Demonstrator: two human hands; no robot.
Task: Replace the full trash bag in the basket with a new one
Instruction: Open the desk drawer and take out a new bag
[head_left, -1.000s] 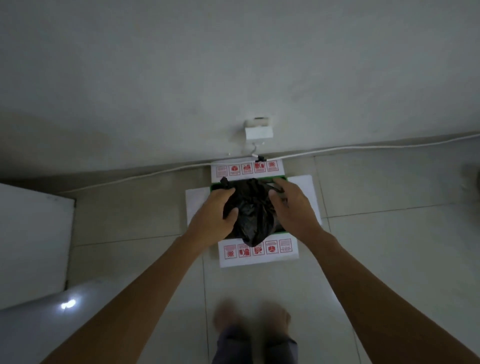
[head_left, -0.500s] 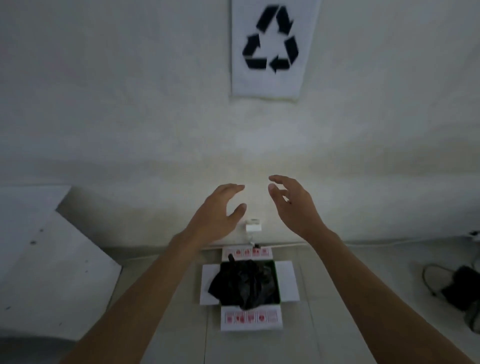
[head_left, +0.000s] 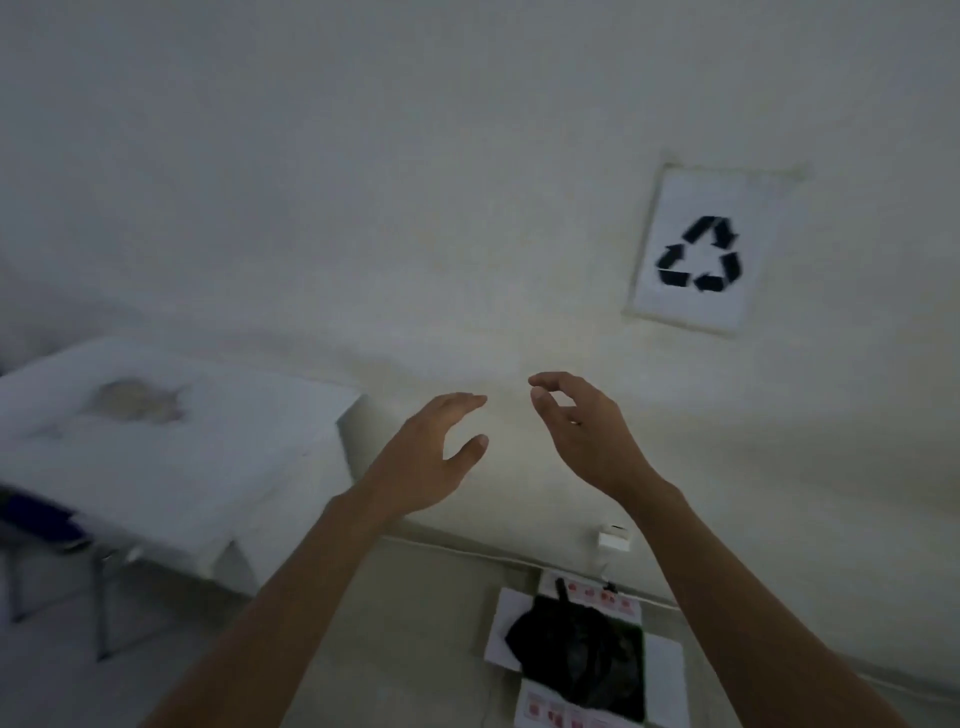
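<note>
My left hand (head_left: 421, 457), right hand (head_left: 582, 436): both empty, fingers relaxed. One black bag (head_left: 576, 649) in one box (head_left: 665, 670). One recycling-symbol sign (head_left: 698, 249).

Trash bag (head_left: 576, 649): black plastic film, crinkled, faint sheen. Basket (head_left: 665, 670) flaps: white cardboard, matt. Wall (head_left: 363, 208): matt paint, slightly uneven. Sign (head_left: 696, 249): white paper. Bench (head_left: 208, 441) cover: white cloth; legs (head_left: 101, 608) metal. Floor (head_left: 415, 623): smooth tile.

Black trash bag (head_left: 576, 647), red-printed white box flaps (head_left: 597, 595)

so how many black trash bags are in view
1: the black trash bag sits in the open box on the floor by the wall. Others may be hidden.
</note>
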